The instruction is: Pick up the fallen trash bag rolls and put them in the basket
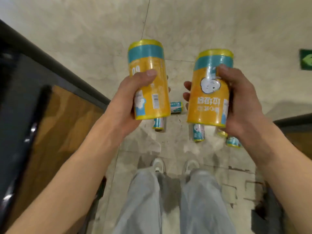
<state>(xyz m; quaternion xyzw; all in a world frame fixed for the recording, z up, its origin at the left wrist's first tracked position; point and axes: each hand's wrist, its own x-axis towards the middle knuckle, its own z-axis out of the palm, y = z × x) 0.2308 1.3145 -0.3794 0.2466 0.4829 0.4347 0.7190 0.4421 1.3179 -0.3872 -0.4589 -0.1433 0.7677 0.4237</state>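
Head view: left hand (130,105) and right hand (243,105) each grip an upright roll.

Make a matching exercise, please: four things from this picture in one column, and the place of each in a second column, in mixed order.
Things:
1. roll with the barcode
2. roll with the white cartoon face
3. green sign
4. white shoes

Places:
a. at the right edge of the picture
b. in the right hand
c. on the floor, at the bottom of the grey trousers
d. in the left hand

Pairs: 1-d, 2-b, 3-a, 4-c
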